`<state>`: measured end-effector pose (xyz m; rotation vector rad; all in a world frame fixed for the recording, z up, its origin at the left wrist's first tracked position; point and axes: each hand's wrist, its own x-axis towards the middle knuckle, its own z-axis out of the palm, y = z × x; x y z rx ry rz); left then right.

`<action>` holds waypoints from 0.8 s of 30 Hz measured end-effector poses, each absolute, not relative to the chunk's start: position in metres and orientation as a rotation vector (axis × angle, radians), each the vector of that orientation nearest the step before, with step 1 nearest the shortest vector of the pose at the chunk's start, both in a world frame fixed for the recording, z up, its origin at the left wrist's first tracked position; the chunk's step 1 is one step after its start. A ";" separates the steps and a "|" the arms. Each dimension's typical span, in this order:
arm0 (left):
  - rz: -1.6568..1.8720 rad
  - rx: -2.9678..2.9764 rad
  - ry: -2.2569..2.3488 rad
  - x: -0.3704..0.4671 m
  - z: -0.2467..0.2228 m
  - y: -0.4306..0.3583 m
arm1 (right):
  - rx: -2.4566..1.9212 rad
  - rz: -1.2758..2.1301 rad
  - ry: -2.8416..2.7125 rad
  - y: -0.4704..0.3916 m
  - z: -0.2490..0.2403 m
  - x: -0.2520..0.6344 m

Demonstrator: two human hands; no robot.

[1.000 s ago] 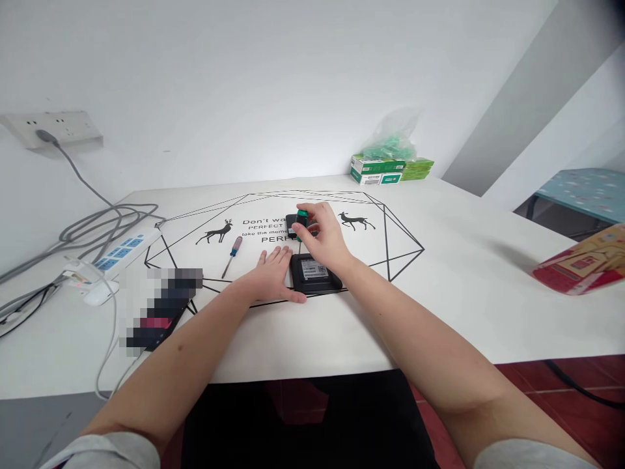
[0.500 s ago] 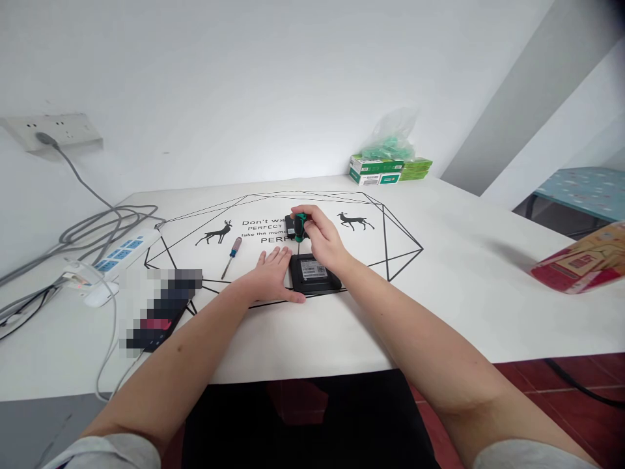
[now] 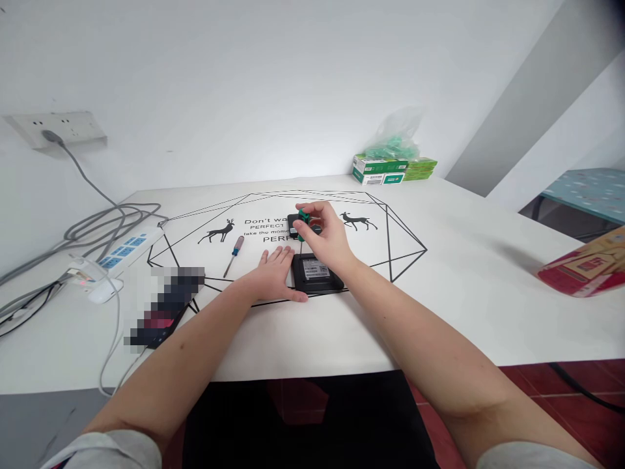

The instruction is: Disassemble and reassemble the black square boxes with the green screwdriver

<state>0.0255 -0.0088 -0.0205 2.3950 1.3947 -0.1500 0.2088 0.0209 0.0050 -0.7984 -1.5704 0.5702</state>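
Observation:
A black, flat, squarish device point(image 3: 318, 284) with a white printed label lies on the table. My right hand point(image 3: 325, 234) grips the green-and-black handle of a screwdriver point(image 3: 303, 215) between thumb and fingers. Its shaft points down to the device's far left corner area; whether the tip sits in a screw is too small to tell. Spread flat on the table, my left hand point(image 3: 274, 273) is against the device's left side, thumb along the near edge. Behind the right hand is a small black object point(image 3: 293, 221), partly covered.
Another screwdriver point(image 3: 234, 256), with a blue-and-clear handle, lies left of my left hand. Farther left are a blurred-out phone-like object point(image 3: 168, 309), a power strip point(image 3: 129, 253) and coiled grey cables point(image 3: 97, 225). Green-and-white boxes point(image 3: 381, 168) stand at the back; a red-and-yellow package point(image 3: 581, 267) lies right.
My right hand has turned around the screwdriver handle, its thumb now across the front and the fingers shifted. My left hand stays in place on the table. The view has moved slightly.

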 end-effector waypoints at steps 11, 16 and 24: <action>-0.148 2.389 1.399 0.025 -0.022 -0.009 | -0.788 0.575 -1.626 0.028 -0.004 0.211; -0.152 2.400 1.404 0.024 -0.023 -0.008 | -0.751 0.254 -1.646 0.033 -0.003 0.214; -0.145 2.412 1.400 0.023 -0.025 -0.006 | -0.773 0.219 -1.644 0.026 0.004 0.214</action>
